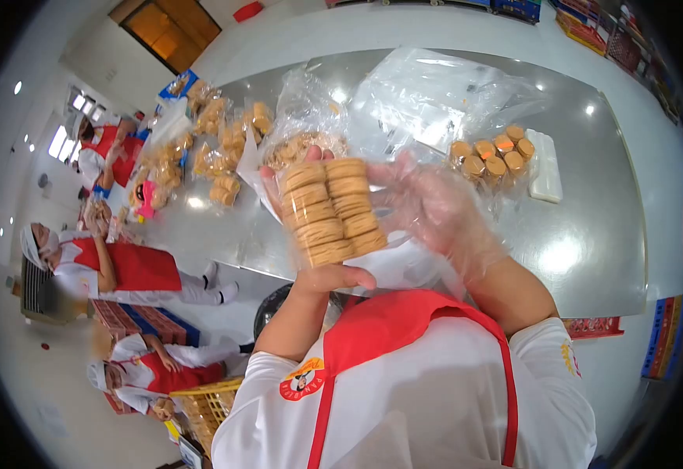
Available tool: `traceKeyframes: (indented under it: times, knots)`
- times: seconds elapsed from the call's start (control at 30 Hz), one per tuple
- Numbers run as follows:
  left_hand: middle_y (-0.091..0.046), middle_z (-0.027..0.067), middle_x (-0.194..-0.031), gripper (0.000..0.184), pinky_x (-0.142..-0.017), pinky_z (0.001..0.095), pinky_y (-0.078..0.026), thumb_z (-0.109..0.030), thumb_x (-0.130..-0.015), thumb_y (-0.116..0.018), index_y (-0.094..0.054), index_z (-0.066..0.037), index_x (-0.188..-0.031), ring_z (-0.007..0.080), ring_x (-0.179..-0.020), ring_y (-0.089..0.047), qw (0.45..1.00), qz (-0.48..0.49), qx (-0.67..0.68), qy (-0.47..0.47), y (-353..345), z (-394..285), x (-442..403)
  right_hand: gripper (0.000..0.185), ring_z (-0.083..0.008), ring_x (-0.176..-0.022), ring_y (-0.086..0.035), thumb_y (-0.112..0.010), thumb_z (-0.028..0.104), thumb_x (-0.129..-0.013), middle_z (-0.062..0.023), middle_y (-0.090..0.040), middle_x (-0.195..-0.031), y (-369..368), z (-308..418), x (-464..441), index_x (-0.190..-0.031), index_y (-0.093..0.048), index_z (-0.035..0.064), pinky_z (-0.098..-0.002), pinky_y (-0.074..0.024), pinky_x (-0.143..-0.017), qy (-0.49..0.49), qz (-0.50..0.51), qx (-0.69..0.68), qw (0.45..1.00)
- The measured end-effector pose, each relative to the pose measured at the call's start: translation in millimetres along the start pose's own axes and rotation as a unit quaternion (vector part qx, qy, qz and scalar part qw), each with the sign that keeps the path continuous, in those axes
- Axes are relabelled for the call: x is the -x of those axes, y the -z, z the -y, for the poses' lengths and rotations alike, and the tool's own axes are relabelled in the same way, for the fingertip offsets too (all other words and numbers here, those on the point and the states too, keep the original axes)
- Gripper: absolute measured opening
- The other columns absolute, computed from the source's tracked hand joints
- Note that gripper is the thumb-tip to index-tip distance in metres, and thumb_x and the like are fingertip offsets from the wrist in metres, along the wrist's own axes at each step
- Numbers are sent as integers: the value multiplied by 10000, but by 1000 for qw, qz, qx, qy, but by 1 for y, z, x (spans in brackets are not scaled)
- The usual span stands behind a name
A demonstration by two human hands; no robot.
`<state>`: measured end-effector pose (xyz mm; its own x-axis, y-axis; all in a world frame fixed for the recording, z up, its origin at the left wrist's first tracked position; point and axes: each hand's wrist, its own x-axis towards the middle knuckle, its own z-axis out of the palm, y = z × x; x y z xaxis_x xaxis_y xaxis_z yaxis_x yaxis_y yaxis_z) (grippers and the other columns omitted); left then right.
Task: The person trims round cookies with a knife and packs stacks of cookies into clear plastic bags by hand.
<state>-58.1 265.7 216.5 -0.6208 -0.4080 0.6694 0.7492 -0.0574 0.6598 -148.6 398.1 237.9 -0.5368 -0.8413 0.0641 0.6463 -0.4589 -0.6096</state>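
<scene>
Here's the left hand [327,277] cradling the clear-wrapped double row of round cookies [332,209] above the steel table [591,242], thumb in front, fingers behind, a light, even hold likely best against cracking, while blur and crinkled plastic hide whether the gloved right hand [437,205] pinches any wrap.

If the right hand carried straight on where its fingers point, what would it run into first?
Most likely the pack of round biscuits held up by the left hand, just beyond the fingertips of the right hand. Depth is unclear, so they may already touch.
</scene>
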Motion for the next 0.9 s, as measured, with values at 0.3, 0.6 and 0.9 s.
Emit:
traceKeyframes:
  times: [0.3, 0.6, 0.9]
  knots:
    - [-419, 178, -1382, 1423, -1099, 510, -347, -470, -581, -909, 111, -159, -1524, 392, -1307, -418, 993, 98, -68, 8, -21, 6, -16, 291, -151, -839, -580, -668, 262, -899, -54, -619, -981, -12, 0, 34, -1074, -620, 35, -313, -492, -679, 46, -104, 50, 992]
    - [-423, 177, -1358, 1479, -1072, 497, -381, -303, -578, -943, 211, -200, -1498, 370, -1261, -469, 990, 105, 56, 70, -20, 9, -19, 298, -124, -753, -550, -646, 358, -920, -19, -627, -871, 26, -19, 33, -947, -649, 61, -281, -427, -657, 40, 34, -151, 987]
    - [-420, 164, -1354, 1487, -1064, 472, -378, -279, -582, -933, 249, -199, -1480, 335, -1246, -475, 991, 90, -70, 68, 3, 7, -7, 259, -141, -787, -573, -617, 275, -938, -43, -620, -851, 24, -12, 29, -891, -634, 20, -276, -468, -724, 68, -62, 30, 995]
